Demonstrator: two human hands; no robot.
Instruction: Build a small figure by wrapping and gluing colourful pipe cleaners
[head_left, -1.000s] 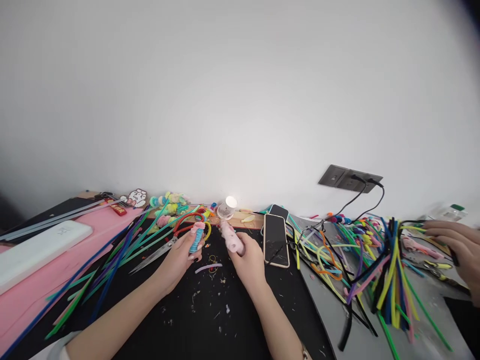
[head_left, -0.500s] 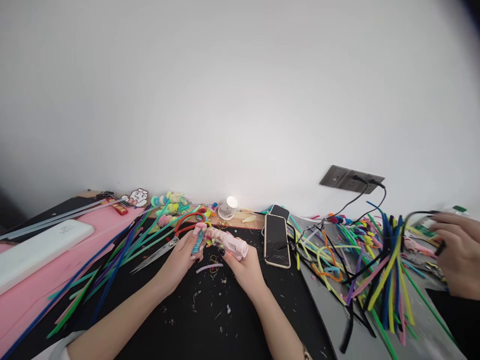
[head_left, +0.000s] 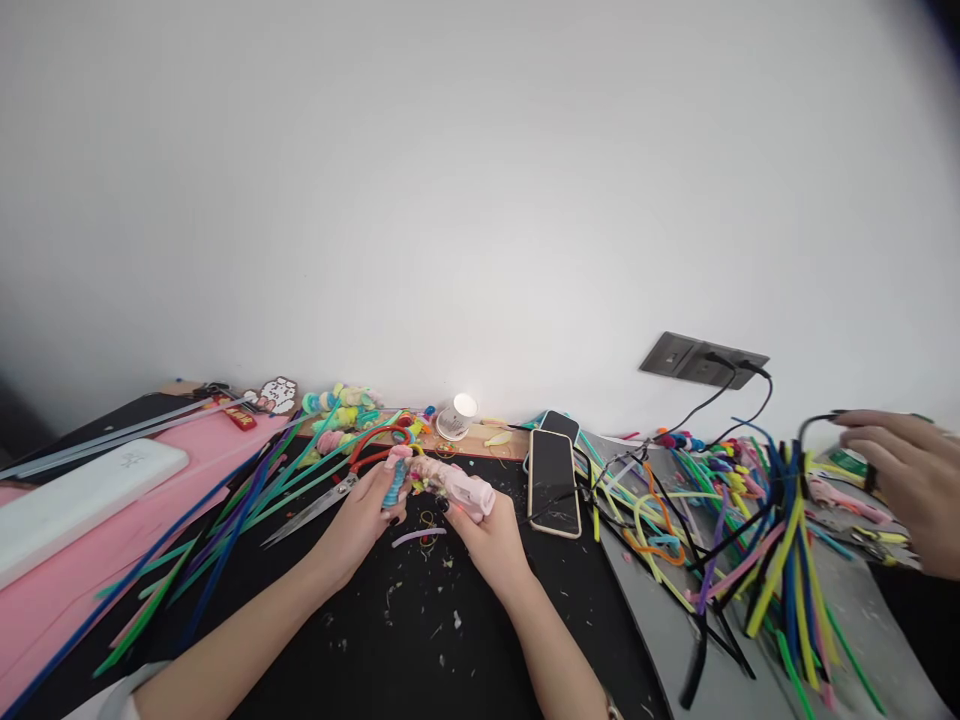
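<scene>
Obs. Left hand [head_left: 358,522] is closed round a coiled pipe-cleaner piece [head_left: 394,482], blue turns with a pink cap. It is held upright between thumb and fingertips, well left of the smartphone [head_left: 553,480]. Right hand [head_left: 489,538] is wrapped round a pink tool [head_left: 466,492], which sits between the coil and the smartphone. The tool's front end touches or nearly touches the coil's side.

Handling, my judgement: the coil should be very light, fuzz over thin wire. It will be soft to the pinch, easily crushed or unwound, and will keep any bend given to it. Best taken by its two ends or lightly round the middle, fingertip pressure only. The fuzz gives grip, so slipping is unlikely. The pink tool looks rigid and light; hold the rear body, away from the tip.

Hard to read: I cannot tell what the pink tool is; a glue gun is possible. Where it meets the coil there is a small multicoloured clump [head_left: 424,480], too blurred to resolve. The undersides of both hands' fingers are hidden. Red-handled scissors [head_left: 341,487] lie left of the smartphone, blades partly among loose pipe cleaners [head_left: 247,500]. Right of the smartphone, a tangled pipe-cleaner bundle [head_left: 784,540] hides whatever lies under it. A co-worker's hand [head_left: 904,480] beyond the bundle is cut off by the frame edge, fingers loosely spread. What it touches is unclear.
</scene>
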